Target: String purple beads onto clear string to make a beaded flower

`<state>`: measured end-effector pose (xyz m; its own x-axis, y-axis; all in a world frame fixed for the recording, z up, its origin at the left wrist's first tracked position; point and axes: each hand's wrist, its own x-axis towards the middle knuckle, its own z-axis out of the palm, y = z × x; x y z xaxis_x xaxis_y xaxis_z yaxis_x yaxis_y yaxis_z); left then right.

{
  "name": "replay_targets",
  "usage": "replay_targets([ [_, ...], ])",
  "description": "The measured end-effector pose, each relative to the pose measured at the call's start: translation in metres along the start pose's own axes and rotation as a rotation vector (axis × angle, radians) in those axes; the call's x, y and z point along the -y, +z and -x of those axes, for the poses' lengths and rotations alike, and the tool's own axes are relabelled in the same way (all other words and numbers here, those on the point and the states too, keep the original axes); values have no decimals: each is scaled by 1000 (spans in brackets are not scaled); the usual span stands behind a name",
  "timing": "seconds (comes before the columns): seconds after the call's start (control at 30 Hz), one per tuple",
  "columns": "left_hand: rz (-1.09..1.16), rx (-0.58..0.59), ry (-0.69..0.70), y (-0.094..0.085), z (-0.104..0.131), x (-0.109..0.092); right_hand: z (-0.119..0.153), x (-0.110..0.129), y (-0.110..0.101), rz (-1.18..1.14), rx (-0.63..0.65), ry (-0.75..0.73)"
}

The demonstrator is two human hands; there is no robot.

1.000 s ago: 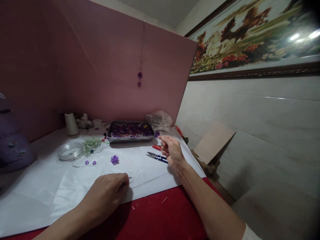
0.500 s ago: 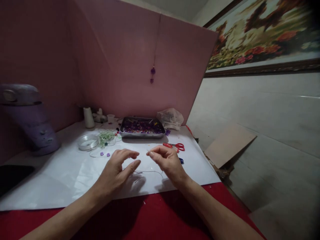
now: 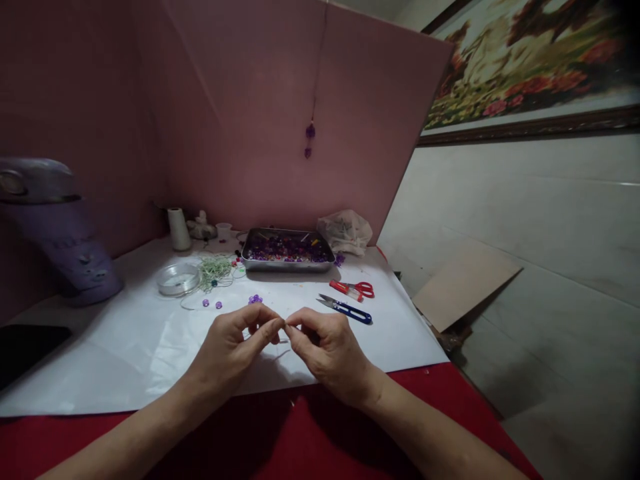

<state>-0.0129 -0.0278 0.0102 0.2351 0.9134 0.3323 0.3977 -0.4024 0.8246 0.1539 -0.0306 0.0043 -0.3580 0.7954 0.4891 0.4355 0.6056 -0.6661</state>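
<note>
- So the metal tray (image 3: 289,267) is my landmark here: it's sitting on the white-covered surface (image 3: 150,340), loaded with mostly purple beads (image 3: 285,251).
- Left hand (image 3: 225,341) is in front of the tray, a bit to its left. Grip's narrow, thumb and finger pinched at the tips.
- Right hand (image 3: 333,343) is in front of the tray too, a bit to its right. Same narrow pinch, tips meeting the left hand's. Can't tell what's between them, way too small.
- There's a pale thread (image 3: 283,342) right by the pinch, in front of the tray. Can't make out where its ends go.
- A purple bead cluster (image 3: 255,299) lies in front of the tray's left half, just past the left hand's knuckles. Two loose purple beads (image 3: 212,305) are further left of the tray.
- Blue snips (image 3: 353,310), blades slightly apart, are in front of the tray on its right, with red scissors (image 3: 363,289) between them and the tray.
- Left of the tray: a messy green thread tangle (image 3: 215,272), then a clear round spool (image 3: 175,281).
- Plastic bag (image 3: 345,232) is right up by the tray's back right corner.
- Purple bottle (image 3: 80,240) is way off to the tray's left.
</note>
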Motion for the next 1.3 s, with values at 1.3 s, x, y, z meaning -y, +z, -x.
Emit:
replay_targets([
  [1.3,464,-601,10,-38,-20,-3,1,-4,6,-34,-176,19],
])
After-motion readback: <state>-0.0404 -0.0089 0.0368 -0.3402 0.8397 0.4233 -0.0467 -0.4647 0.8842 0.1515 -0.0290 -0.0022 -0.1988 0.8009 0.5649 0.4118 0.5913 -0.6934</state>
